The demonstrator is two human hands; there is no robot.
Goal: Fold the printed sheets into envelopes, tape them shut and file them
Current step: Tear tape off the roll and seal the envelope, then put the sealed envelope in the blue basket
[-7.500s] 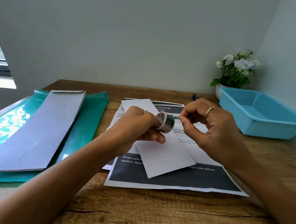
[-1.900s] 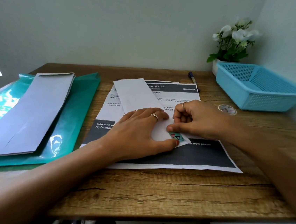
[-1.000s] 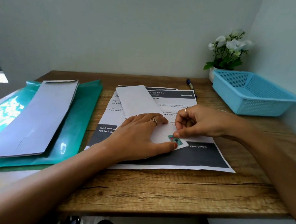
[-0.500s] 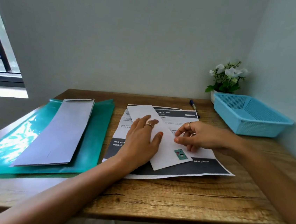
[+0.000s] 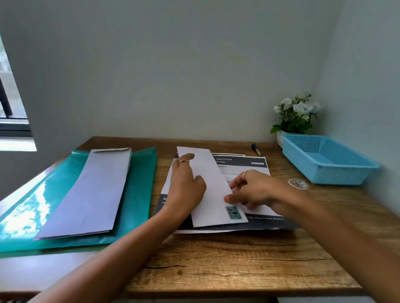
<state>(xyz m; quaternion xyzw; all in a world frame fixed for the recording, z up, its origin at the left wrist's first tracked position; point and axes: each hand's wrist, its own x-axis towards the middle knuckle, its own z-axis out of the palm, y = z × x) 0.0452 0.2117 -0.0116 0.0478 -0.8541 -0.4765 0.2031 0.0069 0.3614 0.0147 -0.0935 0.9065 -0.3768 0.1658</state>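
Observation:
A folded white envelope (image 5: 211, 189) lies slantwise on a stack of printed sheets (image 5: 254, 165) in the middle of the wooden table. A small patterned piece of tape (image 5: 233, 213) sits on its near right corner. My left hand (image 5: 185, 186) rests along the envelope's left edge, with straight fingers and the thumb on the paper. My right hand (image 5: 251, 193) is at the right edge just above the tape. Its fingers are curled and the thumb lies on top, pinching that edge.
A teal plastic folder (image 5: 137, 194) lies at the left with a long grey envelope (image 5: 91, 189) on it. The tape roll (image 5: 298, 184) lies right of the sheets. Behind it are a blue basket (image 5: 326, 162), a pen (image 5: 256, 149) and a flower pot (image 5: 294, 114).
My left hand has slid farther up the envelope's left edge. My right hand has come off the tape and moved to the right edge. The view has tilted upward.

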